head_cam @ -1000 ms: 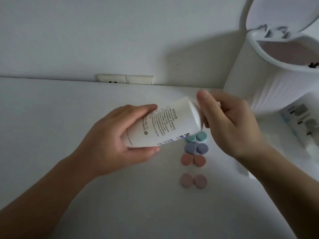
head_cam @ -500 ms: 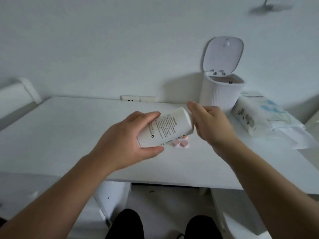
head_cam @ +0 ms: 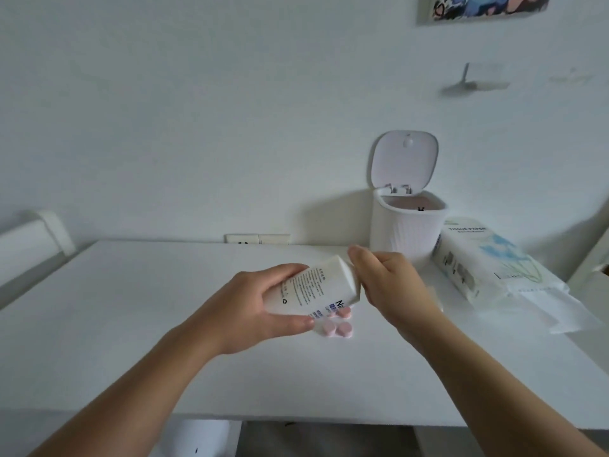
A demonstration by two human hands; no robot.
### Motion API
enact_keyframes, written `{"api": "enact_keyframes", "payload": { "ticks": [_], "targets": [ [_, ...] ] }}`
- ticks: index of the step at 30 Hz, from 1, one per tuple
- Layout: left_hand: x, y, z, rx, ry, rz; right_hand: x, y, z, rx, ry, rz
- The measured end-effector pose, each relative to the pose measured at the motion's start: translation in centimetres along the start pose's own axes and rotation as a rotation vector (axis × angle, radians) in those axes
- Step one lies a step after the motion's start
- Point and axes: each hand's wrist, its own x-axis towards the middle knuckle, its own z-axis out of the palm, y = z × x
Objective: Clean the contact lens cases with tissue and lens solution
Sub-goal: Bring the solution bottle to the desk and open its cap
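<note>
Bin (head_cam: pixel 406 229) and tissue pack (head_cam: pixel 474 265) far right.

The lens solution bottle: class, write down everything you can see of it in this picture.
The lens solution bottle is white, smooth plastic by its look, with small dark print and some blue lettering on its side. It is held above the table, tilted, with its base in the left hand and its top end hidden inside the right hand, so the cap cannot be seen. Pink lens cases lie on the table just below it.

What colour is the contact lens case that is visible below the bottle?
Pink. The contact lens case shows in the head view, on the white table just under the bottle.
</note>
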Motion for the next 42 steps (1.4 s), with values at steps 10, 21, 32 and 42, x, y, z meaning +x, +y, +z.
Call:
{"api": "enact_keyframes", "payload": {
  "ticks": [10,21,32,42],
  "targets": [
    [7.9,-5.8,-0.3,-0.082,-0.115,-0.079,7.6,4.7,2.6,-0.013,-0.019,-0.003],
    [9.3,-10.1,2.2,0.029,0.022,-0.029,10.6,10.2,1.9,0.244,-0.287,-0.192],
    [9.1,-10.8,2.8,0.127,0.065,0.029,9.6,11.3,1.8,0.325,-0.200,-0.182],
    [9.1,-10.7,2.9,0.126,0.053,0.021,9.4,10.9,2.1,0.439,-0.096,-0.141]
  ]
}}
